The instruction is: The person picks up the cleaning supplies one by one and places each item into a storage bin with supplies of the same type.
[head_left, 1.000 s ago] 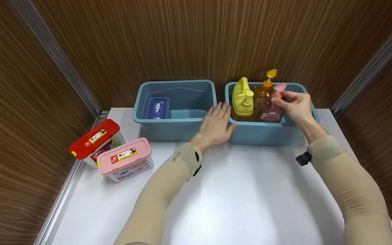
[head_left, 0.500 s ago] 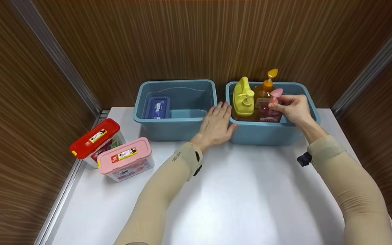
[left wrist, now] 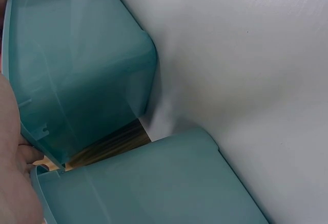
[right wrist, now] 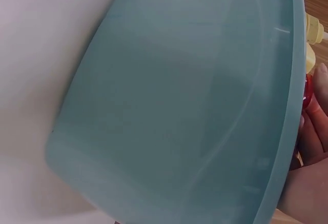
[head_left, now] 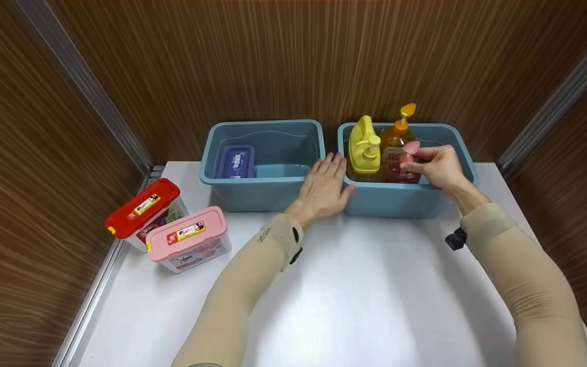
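Note:
My right hand (head_left: 441, 165) pinches the neck of a pink pump bottle (head_left: 409, 176) inside the right blue bin (head_left: 395, 201). Left of that bottle, in the same bin, stand an orange pump bottle (head_left: 400, 127) and a yellow jug with a pump (head_left: 365, 148). Fingers straight, my left hand (head_left: 321, 188) lies across the neighbouring rims of the two bins. In the left wrist view, part of the left hand (left wrist: 13, 167) shows at the edge, by the bin rims. The right wrist view has the right hand (right wrist: 312, 157) partly hidden behind the bin wall (right wrist: 179, 96).
The left blue bin (head_left: 258, 196) contains a purple-lidded box (head_left: 236, 162). On the white table (head_left: 344, 285), to the left, a red-lidded tub (head_left: 143, 209) and a pink-lidded tub (head_left: 189, 237) stand close together. Wood-grain panels (head_left: 273, 61) enclose the back and sides.
The pink pump bottle has gone lower into the right bin and slightly left, with my right hand following it. My left hand stays in place.

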`<state>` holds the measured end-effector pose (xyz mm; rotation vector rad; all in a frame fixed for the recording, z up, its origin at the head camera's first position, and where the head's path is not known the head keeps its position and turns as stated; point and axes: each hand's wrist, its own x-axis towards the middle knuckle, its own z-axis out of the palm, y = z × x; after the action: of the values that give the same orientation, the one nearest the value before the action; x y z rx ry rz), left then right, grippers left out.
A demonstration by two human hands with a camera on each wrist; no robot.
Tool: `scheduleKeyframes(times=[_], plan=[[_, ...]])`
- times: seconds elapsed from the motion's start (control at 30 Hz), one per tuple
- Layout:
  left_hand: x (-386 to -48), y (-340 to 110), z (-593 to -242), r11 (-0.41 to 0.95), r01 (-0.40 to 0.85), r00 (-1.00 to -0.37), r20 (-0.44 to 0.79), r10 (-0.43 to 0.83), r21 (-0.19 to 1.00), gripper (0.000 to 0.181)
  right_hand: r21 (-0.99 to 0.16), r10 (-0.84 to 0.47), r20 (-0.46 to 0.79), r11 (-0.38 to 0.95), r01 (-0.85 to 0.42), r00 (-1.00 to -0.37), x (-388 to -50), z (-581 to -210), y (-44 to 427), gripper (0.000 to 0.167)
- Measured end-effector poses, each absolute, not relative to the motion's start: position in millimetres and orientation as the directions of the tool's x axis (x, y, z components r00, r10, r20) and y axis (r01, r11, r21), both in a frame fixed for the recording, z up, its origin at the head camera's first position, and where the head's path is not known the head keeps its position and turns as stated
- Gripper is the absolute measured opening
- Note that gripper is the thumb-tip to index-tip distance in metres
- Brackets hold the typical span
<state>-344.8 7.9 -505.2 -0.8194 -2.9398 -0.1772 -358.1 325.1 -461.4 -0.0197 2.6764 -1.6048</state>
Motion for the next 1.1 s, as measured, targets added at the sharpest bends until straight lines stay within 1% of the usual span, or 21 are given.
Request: scheduleKeyframes(times=[0.13, 0.47, 0.57, 0.8, 1.03, 1.1], plan=[[-345, 9, -505, 0.847, 0.525, -0.849, 0.122, 0.514, 0.08, 0.081, -0.867, -0.026, -0.026, 0.499, 0.01, -0.999, -356, -461, 328, 0.041], [-343, 11, -504, 0.848, 0.523, -0.851, 0.1, 0.515, 0.084, 0.081, -0.832, -0.015, -0.085, 0.551, 0.063, -0.996, -354, -458, 334, 0.044], [-343, 11, -503, 0.848, 0.524, -0.851, 0.102, 0.516, 0.08, 0.081, -0.836, -0.007, -0.081, 0.546, 0.064, -0.997, -353, -458, 334, 0.043], [-344, 10, -503, 0.853, 0.518, -0.854, 0.108, 0.509, 0.071, 0.081, -0.811, -0.019, -0.028, 0.585, 0.012, -0.999, -348, -458, 328, 0.046], [-345, 9, -504, 0.856, 0.512, -0.857, 0.105, 0.504, 0.075, 0.082, -0.804, -0.011, -0.046, 0.594, 0.031, -0.999, -342, -460, 327, 0.054], [-345, 8, -504, 0.857, 0.511, -0.857, 0.109, 0.503, 0.066, 0.082, -0.808, -0.006, -0.044, 0.589, 0.032, -0.999, -340, -460, 328, 0.055]])
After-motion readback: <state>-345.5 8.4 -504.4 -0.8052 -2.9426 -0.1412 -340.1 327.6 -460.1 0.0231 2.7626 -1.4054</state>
